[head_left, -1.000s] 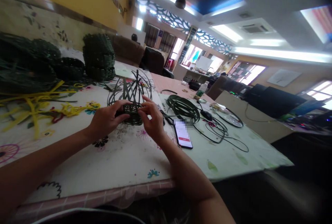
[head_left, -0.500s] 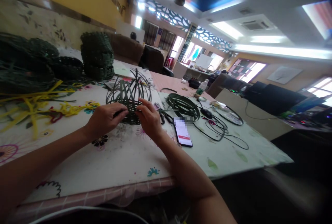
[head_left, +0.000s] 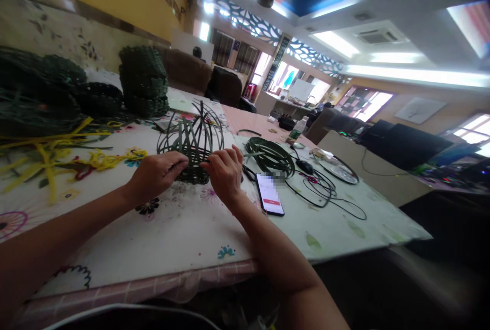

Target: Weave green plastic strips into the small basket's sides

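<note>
A small half-woven basket of dark green flat strips stands on the table in front of me, its uprights arching loose above the woven part. Pinched at its left side is my left hand, thumb and fingers closed on the weave. At the right side, my right hand has its fingers closed round a green strip, whose end sticks out to the right past the knuckles. The fingertips of both hands hide parts of the basket wall.
Finished dark green baskets stand at the back left, near yellow strips. To the right lie a coil of green strip, a phone, a computer mouse and thin black loops. A bottle stands behind.
My right hand has turned and shifted slightly right, its fingers now curled together. A strip end now shows beyond it. My left hand stays at the basket's left side.
</note>
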`<state>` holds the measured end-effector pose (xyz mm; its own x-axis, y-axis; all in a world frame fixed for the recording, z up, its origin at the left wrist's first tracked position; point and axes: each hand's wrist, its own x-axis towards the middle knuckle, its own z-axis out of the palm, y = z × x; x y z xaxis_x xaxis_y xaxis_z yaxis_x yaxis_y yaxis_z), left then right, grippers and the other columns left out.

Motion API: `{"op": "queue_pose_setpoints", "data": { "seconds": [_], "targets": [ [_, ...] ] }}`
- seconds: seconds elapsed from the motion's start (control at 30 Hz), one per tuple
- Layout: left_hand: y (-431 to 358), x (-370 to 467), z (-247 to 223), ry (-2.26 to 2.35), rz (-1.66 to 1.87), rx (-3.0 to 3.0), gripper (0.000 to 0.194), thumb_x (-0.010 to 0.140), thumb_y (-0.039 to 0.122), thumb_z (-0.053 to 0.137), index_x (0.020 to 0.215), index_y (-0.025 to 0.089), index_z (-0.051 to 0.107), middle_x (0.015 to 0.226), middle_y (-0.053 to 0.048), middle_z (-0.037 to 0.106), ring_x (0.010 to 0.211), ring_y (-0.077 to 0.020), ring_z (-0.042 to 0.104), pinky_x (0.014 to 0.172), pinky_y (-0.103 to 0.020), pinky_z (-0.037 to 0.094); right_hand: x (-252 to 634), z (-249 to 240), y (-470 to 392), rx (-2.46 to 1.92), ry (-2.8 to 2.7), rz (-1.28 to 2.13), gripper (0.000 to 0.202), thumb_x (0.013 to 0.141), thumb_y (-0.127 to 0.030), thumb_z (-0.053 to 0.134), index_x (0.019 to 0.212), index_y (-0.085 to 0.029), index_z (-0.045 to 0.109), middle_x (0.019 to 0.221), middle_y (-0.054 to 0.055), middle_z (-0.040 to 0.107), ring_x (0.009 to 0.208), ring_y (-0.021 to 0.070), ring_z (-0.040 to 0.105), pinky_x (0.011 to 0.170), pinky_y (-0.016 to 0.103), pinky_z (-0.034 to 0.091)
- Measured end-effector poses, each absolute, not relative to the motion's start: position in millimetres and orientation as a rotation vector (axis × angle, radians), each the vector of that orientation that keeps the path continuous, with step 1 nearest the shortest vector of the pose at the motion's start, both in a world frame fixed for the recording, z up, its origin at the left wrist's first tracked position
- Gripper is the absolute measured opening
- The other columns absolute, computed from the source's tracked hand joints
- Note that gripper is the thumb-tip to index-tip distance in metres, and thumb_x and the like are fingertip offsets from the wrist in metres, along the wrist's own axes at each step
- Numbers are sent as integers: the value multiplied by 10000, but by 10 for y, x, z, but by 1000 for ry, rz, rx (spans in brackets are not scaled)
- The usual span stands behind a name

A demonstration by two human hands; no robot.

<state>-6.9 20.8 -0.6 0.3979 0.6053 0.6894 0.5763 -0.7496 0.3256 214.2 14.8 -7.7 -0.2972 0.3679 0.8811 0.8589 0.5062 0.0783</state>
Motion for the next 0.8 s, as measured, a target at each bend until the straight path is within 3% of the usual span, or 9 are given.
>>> {"op": "queue_pose_setpoints", "data": {
  "seconds": [0.33, 0.57, 0.8],
  "targets": [
    [272, -112, -64, 1046, 1327, 2689, 333, 1075, 332, 431, 1079, 173, 724, 962, -91, 805, 795, -199, 751, 732, -278, 537, 2173, -79, 185, -1037, -1943, -677, 222, 1028, -377, 650, 846, -249, 652, 895, 2, 720, 933, 191, 602, 1171, 387, 318],
    [369, -208, -39, 980, 1222, 2646, 357, 1067, 309, 422, 1196, 156, 718, 879, -64, 780, 703, -152, 706, 755, -245, 544, 2195, -114, 237, -992, -1925, -669, 192, 1017, -344, 659, 850, -250, 642, 888, 5, 713, 922, 194, 606, 1158, 393, 342],
    [330, -233, 40, 1008, 1099, 2522, 354, 1053, 305, 437, 1218, 166, 718, 791, -17, 747, 525, -97, 608, 661, -218, 515, 2187, -112, 241, -943, -1873, -696, 214, 1037, -341, 618, 840, -260, 634, 854, -6, 721, 878, 190, 630, 1128, 385, 386]
  ]
}}
